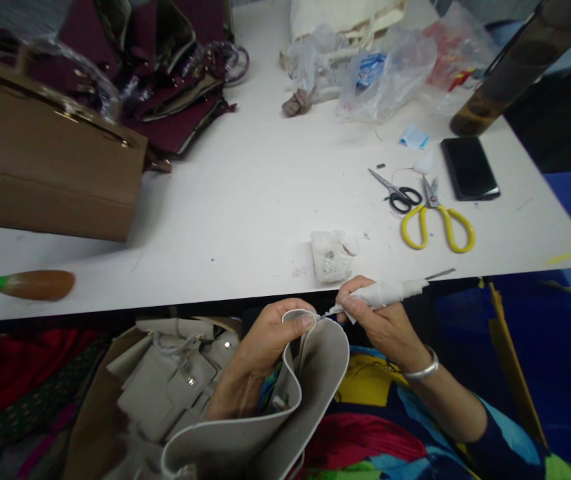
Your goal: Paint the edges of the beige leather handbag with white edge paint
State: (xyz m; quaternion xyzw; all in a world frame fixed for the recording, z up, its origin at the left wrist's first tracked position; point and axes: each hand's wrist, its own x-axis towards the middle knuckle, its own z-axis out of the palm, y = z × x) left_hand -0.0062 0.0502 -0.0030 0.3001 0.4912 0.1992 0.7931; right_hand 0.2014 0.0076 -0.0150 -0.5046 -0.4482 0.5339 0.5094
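My left hand (263,340) pinches the upper rim of a light grey handbag (328,363), which sits open in my lap. Between the fingers of my right hand (380,323) is an awl-like tool (390,293), its handle wrapped in white material. The tool's thin metal tip meets the bag's rim right beside my left thumb; whether it pierces the material cannot be made out. Just beyond my hands, a small whitish block (331,257) rests near the table's front edge.
On the white table (245,200) lie black-handled scissors (400,193), yellow-handled scissors (438,217), a phone (470,169) and plastic bags (388,73). Brown (50,153) and maroon bags (175,120) stand left, near an amber bottle (38,285). A box of grey bag pieces (165,380) sits below.
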